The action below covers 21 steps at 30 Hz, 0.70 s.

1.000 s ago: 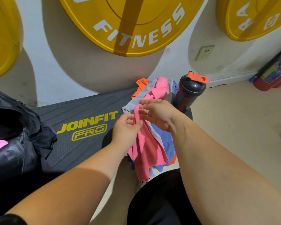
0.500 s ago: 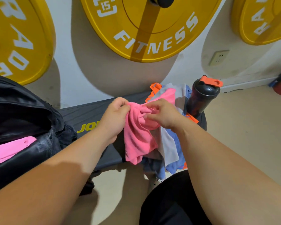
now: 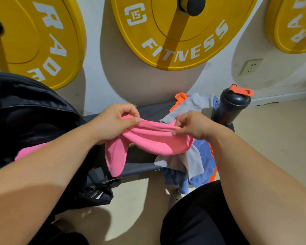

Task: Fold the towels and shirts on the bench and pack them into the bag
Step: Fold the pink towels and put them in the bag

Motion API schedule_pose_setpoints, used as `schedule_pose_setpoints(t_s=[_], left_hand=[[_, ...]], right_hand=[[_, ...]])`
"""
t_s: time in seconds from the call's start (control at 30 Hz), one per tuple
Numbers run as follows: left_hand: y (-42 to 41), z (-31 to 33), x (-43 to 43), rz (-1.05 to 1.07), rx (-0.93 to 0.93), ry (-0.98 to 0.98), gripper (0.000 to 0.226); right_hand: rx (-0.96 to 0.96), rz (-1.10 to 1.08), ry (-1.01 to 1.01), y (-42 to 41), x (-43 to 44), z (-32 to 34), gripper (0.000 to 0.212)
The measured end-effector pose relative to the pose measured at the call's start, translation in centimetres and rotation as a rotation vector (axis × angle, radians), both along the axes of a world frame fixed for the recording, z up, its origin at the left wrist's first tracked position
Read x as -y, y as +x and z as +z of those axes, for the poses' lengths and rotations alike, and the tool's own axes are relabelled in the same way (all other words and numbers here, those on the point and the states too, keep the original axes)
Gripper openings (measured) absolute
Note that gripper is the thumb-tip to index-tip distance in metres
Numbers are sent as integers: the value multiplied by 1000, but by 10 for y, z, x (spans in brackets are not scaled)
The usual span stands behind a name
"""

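Folding step in hand: left hand [image 3: 113,122] and right hand [image 3: 193,126] each pinch the pink towel [image 3: 154,141], held bunched above the desk [image 3: 141,162]; next move, by judgement, requires squaring its edges.

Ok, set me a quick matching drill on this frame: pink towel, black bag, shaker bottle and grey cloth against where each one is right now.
Things:
1. pink towel
2. black bag
3. shaker bottle
4. grey cloth

Places:
A. standing at the right end of the bench
B. draped over the bench's front edge
C. stretched between the left hand and the right hand
D. open at the left, with a pink cloth inside

Pairs: 1-C, 2-D, 3-A, 4-B
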State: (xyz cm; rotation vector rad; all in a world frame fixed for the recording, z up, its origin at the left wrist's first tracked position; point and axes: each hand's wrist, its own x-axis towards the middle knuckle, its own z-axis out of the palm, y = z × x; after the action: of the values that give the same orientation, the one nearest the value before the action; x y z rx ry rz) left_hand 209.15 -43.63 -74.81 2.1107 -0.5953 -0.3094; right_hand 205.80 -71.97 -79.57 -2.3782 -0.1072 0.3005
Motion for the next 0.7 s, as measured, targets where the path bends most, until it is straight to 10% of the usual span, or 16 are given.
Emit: schedule_pose_setpoints(t_s=[0.2,0.7], left_hand=[[-16,15,-28,-13,71,210,14],[-38,0,-94,396,71,-196,22]], right_hand=[[-111,7,-319,-30,2,-1,28],[143,-80,18,-77,6,34,35]])
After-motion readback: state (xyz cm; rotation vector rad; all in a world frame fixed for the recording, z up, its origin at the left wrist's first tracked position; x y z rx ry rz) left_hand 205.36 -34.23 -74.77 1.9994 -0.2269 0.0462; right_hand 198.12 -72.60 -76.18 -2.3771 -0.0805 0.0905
